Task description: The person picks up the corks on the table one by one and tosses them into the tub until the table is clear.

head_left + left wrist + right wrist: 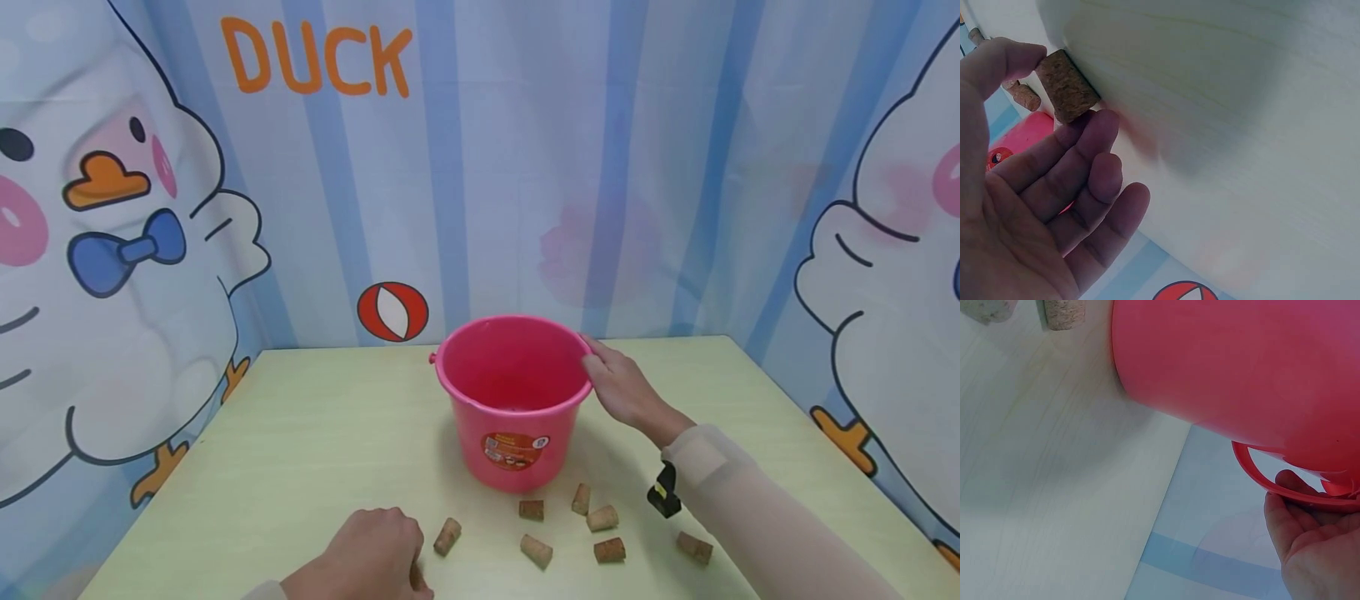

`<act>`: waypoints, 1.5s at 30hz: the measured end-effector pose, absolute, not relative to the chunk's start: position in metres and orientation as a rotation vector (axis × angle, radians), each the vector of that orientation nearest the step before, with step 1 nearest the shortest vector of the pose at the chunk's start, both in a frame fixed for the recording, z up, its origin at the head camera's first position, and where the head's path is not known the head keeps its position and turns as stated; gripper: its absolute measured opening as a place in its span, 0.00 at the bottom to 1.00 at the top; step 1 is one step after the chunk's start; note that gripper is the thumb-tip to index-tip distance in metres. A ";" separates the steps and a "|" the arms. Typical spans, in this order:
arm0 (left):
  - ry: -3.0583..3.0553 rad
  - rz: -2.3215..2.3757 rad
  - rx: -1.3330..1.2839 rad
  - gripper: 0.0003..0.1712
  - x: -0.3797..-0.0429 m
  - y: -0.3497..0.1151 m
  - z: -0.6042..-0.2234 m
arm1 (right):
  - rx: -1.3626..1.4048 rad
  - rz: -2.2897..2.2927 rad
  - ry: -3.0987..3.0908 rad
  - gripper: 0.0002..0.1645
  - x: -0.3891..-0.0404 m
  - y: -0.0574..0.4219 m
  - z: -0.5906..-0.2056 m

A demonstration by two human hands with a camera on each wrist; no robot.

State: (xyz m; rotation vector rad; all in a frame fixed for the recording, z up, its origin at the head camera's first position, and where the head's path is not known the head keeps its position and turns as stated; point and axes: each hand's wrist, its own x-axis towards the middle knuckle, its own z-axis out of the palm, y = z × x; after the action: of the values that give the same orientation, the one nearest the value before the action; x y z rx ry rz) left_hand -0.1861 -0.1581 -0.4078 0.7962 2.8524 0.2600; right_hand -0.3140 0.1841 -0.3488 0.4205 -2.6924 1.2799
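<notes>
A pink bucket (476,429) with an orange label stands upright on the table. My right hand (626,387) is at its right side, and in the right wrist view the fingers grip the bucket's curved handle (1250,467). Low in the head view, my left hand (367,554) is at the table, left of the loose corks. The left wrist view shows its thumb and index finger pinching a brown cork (1066,86) close to the tabletop; the other fingers are loosely bent. The head view hides this cork behind the hand.
Several corks lie scattered in front of the bucket, among them one near my left hand, a cork (447,537), and one near my right forearm, a cork (694,547). A duck-print curtain (517,167) borders the pale table (322,433) at its back and sides.
</notes>
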 end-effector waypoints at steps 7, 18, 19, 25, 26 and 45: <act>2.799 0.253 0.709 0.13 -0.188 -0.156 -0.406 | 0.415 1.280 -2.690 0.35 -0.315 0.184 -0.349; 2.750 0.335 0.674 0.11 -0.189 -0.154 -0.397 | 0.431 1.277 -2.681 0.35 -0.316 0.185 -0.351; 2.755 0.347 0.690 0.10 -0.189 -0.155 -0.396 | 0.431 1.277 -2.680 0.35 -0.316 0.185 -0.351; 2.790 0.426 0.765 0.10 -0.190 -0.154 -0.392 | 0.427 1.285 -2.679 0.35 -0.316 0.185 -0.351; 2.804 0.435 0.779 0.10 -0.190 -0.154 -0.392 | 0.426 1.286 -2.680 0.35 -0.316 0.185 -0.351; 3.063 0.566 1.016 0.12 -0.196 -0.147 -0.380 | 0.434 1.295 -2.676 0.34 -0.315 0.185 -0.350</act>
State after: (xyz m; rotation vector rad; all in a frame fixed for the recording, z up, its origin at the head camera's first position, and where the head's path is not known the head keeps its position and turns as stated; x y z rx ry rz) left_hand -0.1963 -0.1465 -0.3802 1.0163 3.0626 0.5664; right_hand -0.3151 0.1851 -0.3504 0.4341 -2.6759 1.2950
